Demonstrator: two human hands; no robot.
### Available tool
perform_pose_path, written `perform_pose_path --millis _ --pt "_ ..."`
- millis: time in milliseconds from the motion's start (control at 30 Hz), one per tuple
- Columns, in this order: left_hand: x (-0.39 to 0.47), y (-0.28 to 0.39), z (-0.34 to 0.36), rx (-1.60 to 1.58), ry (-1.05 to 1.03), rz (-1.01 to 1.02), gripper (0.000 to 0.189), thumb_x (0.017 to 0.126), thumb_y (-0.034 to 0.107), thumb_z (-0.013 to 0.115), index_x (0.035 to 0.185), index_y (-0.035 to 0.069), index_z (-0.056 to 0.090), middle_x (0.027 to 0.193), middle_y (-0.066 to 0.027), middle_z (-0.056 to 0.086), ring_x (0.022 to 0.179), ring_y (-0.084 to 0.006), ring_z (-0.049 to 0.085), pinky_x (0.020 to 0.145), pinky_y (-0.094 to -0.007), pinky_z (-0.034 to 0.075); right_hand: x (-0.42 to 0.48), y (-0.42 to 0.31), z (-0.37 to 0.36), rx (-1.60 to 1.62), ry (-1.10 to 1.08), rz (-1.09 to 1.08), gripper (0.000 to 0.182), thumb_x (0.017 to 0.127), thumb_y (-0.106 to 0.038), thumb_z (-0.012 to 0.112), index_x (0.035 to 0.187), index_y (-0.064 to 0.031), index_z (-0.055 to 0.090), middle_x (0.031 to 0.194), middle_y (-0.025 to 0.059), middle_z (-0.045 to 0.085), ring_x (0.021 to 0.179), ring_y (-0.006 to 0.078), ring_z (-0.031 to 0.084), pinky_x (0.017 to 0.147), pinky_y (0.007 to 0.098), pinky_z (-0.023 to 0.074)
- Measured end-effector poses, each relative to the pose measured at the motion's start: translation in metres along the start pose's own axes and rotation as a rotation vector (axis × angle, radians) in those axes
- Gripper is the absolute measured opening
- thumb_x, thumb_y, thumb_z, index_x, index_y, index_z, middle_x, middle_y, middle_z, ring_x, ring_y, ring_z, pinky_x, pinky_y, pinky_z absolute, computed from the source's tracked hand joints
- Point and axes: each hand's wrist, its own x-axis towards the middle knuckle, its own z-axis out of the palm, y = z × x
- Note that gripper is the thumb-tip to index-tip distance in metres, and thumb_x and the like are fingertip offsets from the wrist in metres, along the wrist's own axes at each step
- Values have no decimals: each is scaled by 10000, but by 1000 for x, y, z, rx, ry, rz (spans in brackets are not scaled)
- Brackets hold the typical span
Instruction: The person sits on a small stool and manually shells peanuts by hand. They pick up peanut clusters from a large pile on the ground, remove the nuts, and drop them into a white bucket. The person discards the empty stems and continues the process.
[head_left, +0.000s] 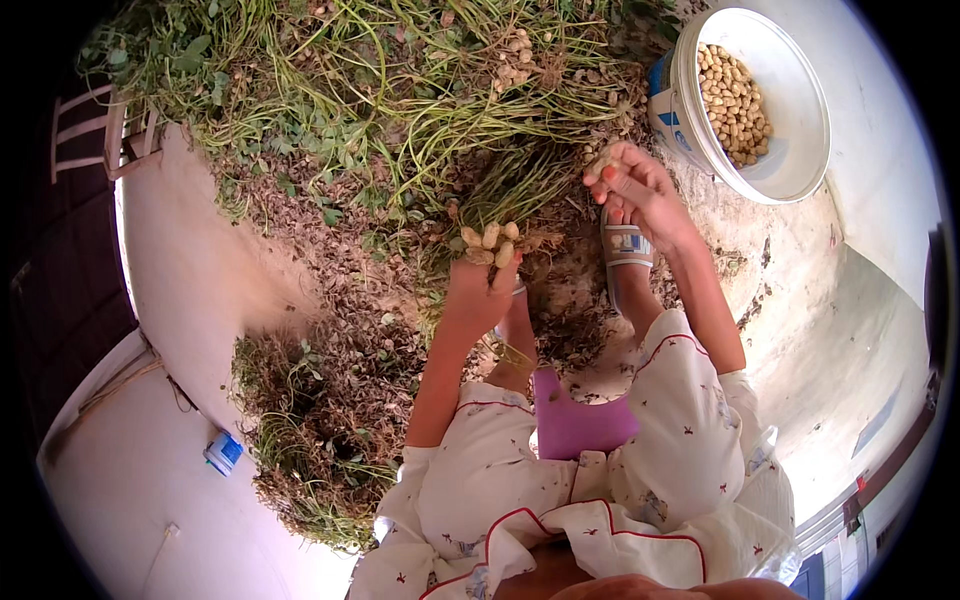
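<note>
My left hand (478, 292) grips a pulled peanut plant by its root end. Several pale peanut pods (491, 244) cluster above its fingers and thumb, and thin roots spread to the right. Close to the bucket, my right hand (645, 191) is raised over my right foot, its fingers curled round what looks like a pale peanut pod (606, 165), partly covered by the fingertips. To the right of that hand stands a white plastic bucket (799, 105), tilted in view, with many loose peanuts (735, 105) lying inside.
A large heap of peanut plants (337, 97) spreads ahead, pods still on some roots (514, 64). A second plant pile (322, 435) lies at my left, with dry leaf litter (352, 292) between. I sit on a purple plastic seat (581, 424). A wooden chair (112, 135) stands far left.
</note>
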Motion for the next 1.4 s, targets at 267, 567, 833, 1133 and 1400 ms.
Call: perform_pose_path --millis 267,567,833,1133,1400 --pt "9 -3 5 60 -24 3 171 873 157 626 878 -14 632 635 -144 606 530 -300 601 476 -362 435 1 17 1 127 -140 252 65 896 -134 557 923 -76 572 774 14 607 609 46 482 496 181 329" --pt "12 -2 12 -22 28 -109 266 845 225 686 930 -23 639 691 -106 631 608 -228 619 569 -318 469 1 32 4 -290 -91 43 41 838 -43 596 864 -15 610 679 50 627 579 101 574 471 242 421" --pt "26 -5 16 -149 -44 -145 603 774 300 773 1226 -15 530 1003 -124 655 873 -203 623 790 -320 488 -18 21 39 -587 -388 -12 81 806 48 598 878 11 600 709 71 620 591 114 614 506 259 452" --pt "17 -7 14 236 -51 97 405 871 344 651 1048 -17 599 728 -162 607 614 -317 593 587 -380 479 -4 17 9 438 -369 190 114 903 -133 548 984 -54 547 915 45 625 664 111 549 477 236 366" --pt "16 5 18 446 -100 125 356 894 341 622 796 -1 620 610 -168 582 547 -365 582 487 -421 457 29 32 21 -578 -565 1 146 932 -151 601 948 -6 601 726 -2 558 662 60 458 582 242 382"
